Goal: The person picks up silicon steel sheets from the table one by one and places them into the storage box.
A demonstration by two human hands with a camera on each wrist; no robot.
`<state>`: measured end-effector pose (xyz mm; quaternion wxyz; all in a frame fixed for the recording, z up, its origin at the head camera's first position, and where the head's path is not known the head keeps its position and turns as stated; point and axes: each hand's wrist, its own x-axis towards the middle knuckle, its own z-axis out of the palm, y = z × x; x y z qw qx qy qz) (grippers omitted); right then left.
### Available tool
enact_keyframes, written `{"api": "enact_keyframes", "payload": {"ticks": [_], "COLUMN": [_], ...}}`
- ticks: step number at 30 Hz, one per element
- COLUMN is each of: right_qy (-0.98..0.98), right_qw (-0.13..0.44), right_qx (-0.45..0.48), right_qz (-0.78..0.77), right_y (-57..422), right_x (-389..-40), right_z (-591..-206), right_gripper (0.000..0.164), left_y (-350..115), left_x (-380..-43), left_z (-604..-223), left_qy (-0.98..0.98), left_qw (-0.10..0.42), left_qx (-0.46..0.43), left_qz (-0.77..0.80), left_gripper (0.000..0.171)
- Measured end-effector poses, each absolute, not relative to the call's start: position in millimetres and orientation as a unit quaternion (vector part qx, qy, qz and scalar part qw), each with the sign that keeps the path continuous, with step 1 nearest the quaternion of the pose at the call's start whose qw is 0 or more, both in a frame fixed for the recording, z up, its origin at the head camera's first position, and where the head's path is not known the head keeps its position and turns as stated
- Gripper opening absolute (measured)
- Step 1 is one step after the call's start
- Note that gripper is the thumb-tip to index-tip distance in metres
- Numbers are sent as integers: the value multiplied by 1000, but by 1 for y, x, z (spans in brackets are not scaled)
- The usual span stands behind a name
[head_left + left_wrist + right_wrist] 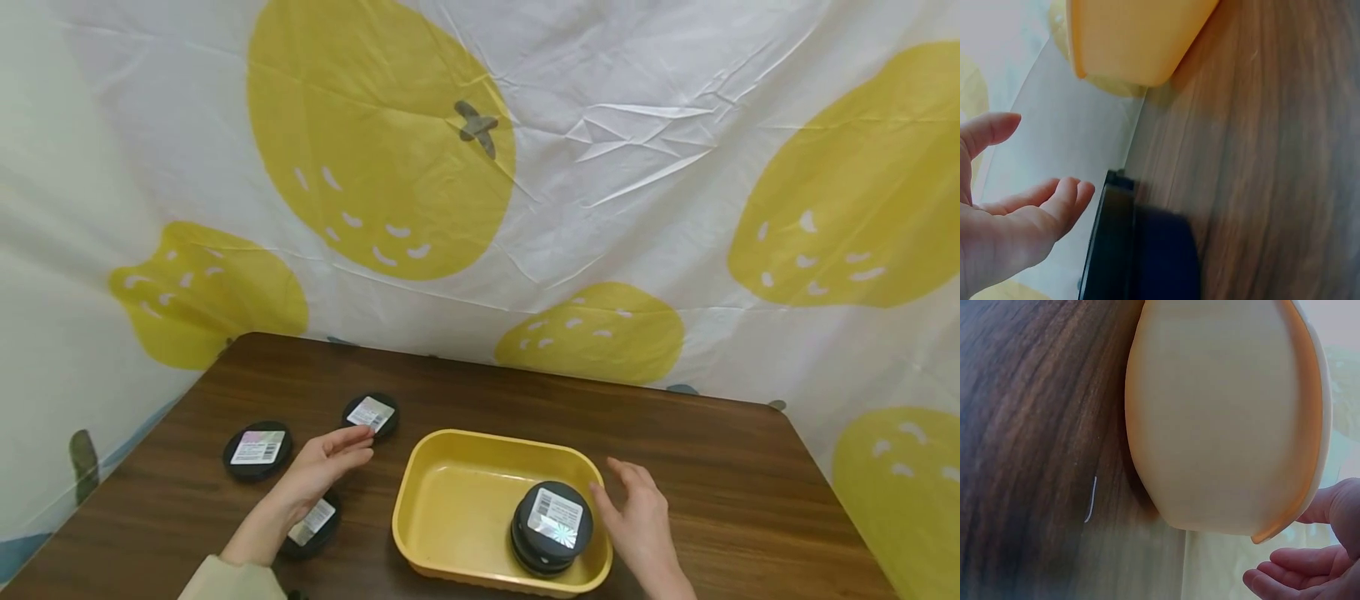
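A yellow rectangular tub [442,533] rests on the table, with a stack of round flat black containers [556,521] at its right end. The top one bears a white label with a barcode. My right hand [637,521] is beside the tub's right rim, thumb at the edge and fingers loosely extended; in the right wrist view, the tub's side [1222,419] fills the middle. Nothing is in my left hand [318,471], its fingers relaxed over the table among three more black containers: one near the fingertips [372,414], one leftward [257,450], one partly hidden beneath the wrist [311,527].
The dark brown wooden table [712,458] reaches back to a white cloth [420,321] printed with yellow fruit, hanging behind it. A small thin white mark [1091,500] shows on the wood in the right wrist view.
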<state>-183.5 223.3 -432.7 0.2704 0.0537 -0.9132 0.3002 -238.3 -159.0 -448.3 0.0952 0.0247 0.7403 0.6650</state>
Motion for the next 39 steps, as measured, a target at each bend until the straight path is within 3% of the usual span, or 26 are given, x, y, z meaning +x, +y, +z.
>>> {"api": "enact_keyframes", "payload": {"ticks": [19,26,33,39], "right_qy": [-909,-912,-913,-922], "right_qw": [294,287,283,255], "right_qx": [63,59,55,49], "right_qz": [289,288,289,289], "right_y": [229,232,232,232], "right_x": [-186,-186,-185,-184], "right_z": [-438,-439,-439,-438], "right_gripper": [31,31,30,28], "left_y": [-173,-172,-168,-164], "left_x": [-245,-252,-262,-271], "left_z": [-443,-441,-439,-443], "left_qy": [773,818,870,915], "left_qw": [60,17,19,-12], "left_qx": [-30,-29,-36,-7], "left_qz": [631,574,491,404], "left_gripper": [56,60,71,75]}}
